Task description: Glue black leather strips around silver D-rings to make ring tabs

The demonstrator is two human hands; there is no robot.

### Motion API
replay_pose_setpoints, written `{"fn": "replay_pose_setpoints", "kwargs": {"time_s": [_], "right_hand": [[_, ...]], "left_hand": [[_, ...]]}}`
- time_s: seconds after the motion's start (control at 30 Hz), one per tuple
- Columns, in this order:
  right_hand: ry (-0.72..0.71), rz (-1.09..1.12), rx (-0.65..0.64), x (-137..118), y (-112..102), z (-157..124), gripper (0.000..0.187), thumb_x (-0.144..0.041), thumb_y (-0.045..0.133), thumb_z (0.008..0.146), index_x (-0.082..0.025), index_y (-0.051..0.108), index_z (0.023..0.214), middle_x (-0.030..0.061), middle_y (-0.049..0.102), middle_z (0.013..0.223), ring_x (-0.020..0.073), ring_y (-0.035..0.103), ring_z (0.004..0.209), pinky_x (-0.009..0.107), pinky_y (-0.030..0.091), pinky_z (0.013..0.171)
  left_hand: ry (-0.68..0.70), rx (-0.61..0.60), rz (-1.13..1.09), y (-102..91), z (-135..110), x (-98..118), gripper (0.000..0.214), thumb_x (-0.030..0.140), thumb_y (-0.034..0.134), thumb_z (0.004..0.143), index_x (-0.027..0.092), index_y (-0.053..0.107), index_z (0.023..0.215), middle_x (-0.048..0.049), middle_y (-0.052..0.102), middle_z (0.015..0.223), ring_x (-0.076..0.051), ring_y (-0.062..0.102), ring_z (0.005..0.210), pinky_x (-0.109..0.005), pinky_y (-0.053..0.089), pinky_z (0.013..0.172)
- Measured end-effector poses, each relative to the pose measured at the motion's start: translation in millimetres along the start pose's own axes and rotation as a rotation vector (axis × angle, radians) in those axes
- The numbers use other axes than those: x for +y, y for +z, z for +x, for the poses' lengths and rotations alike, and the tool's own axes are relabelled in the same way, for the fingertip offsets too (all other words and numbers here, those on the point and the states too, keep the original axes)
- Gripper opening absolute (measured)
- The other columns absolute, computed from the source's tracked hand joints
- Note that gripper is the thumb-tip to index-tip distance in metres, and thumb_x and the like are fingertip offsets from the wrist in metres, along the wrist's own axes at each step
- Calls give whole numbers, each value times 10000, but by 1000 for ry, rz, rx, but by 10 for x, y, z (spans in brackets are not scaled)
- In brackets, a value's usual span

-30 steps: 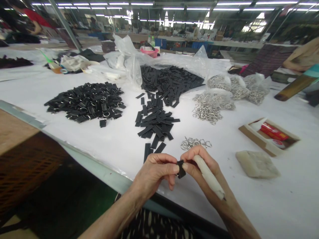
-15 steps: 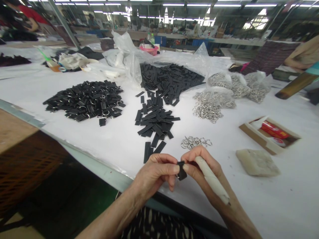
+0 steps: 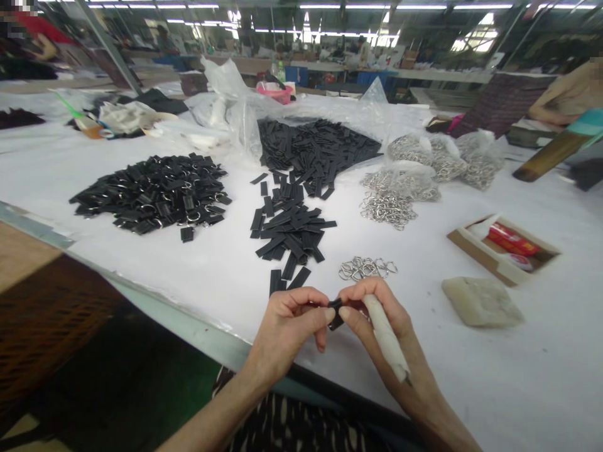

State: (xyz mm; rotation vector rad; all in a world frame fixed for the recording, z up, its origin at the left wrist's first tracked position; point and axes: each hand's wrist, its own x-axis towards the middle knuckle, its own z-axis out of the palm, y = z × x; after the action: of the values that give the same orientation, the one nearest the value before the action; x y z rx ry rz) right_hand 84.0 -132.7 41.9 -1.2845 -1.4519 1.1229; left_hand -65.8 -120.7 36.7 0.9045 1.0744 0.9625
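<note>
Between the thumb and fingers of my left hand (image 3: 288, 328) one side of a small folded black strip (image 3: 336, 320) is pinched. The thumb and index finger of my right hand (image 3: 393, 311) grip its other side. A white, wrapped stick-like tool (image 3: 387, 339) also lies in my right hand, its dark tip pointing down toward the wrist. Whether a ring sits inside the fold is hidden by my fingers. Just beyond my hands are several loose metal D-rings (image 3: 365, 269) and a heap of flat black strips (image 3: 296, 232).
Folded black pieces with rings (image 3: 155, 194) are piled at left. Behind are a larger strip heap (image 3: 320, 150) and bagged rings (image 3: 400, 182). A cardboard box (image 3: 475, 248), a pale block (image 3: 480, 302) and a bottle (image 3: 549, 156) stand at right. Other people work farther off.
The folded black strip shows less below my fingertips and looks bent between my thumbs. My hands stay pinched on it; the whole view has shifted slightly.
</note>
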Motion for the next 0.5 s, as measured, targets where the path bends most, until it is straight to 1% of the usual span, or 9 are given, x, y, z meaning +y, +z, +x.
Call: {"fn": "replay_pose_setpoints", "kwargs": {"time_s": [0.1, 0.2, 0.3, 0.4, 0.5], "right_hand": [[22, 17, -3, 20, 23, -7, 66, -228, 534, 834, -245, 471, 845, 8, 577, 888, 172, 532, 833, 282, 411, 653], [14, 26, 3, 30, 43, -9, 72, -216, 528, 833, -244, 463, 848, -1, 567, 865, 159, 523, 783, 278, 409, 644], [12, -2, 46, 32, 64, -21, 76, -213, 535, 825, -235, 462, 821, -6, 552, 811, 152, 508, 722, 273, 405, 614], [9, -69, 101, 45, 87, -46, 79, -219, 537, 828, -230, 465, 800, -12, 544, 752, 149, 498, 683, 267, 392, 580], [-3, -137, 126, 72, 116, -73, 66, -210, 523, 839, -231, 475, 800, -16, 541, 722, 144, 485, 655, 264, 382, 563]], "left_hand": [[18, 52, 94, 43, -30, 55, 78, 214, 661, 702, 148, 640, 667, 28, 571, 401, -88, 481, 391, -200, 390, 469], [24, 75, 145, 83, -51, 69, 78, 212, 647, 704, 150, 627, 662, 33, 556, 412, -90, 479, 403, -198, 379, 462], [49, 110, 219, 113, -66, 44, 78, 215, 626, 719, 159, 610, 667, 39, 535, 423, -92, 467, 415, -197, 356, 456], [96, 161, 321, 145, -84, 6, 108, 224, 600, 739, 172, 576, 647, 47, 499, 458, -95, 454, 433, -198, 339, 443], [187, 221, 462, 179, -96, -43, 157, 217, 566, 761, 187, 542, 609, 41, 483, 514, -101, 454, 469, -205, 345, 461]]}}
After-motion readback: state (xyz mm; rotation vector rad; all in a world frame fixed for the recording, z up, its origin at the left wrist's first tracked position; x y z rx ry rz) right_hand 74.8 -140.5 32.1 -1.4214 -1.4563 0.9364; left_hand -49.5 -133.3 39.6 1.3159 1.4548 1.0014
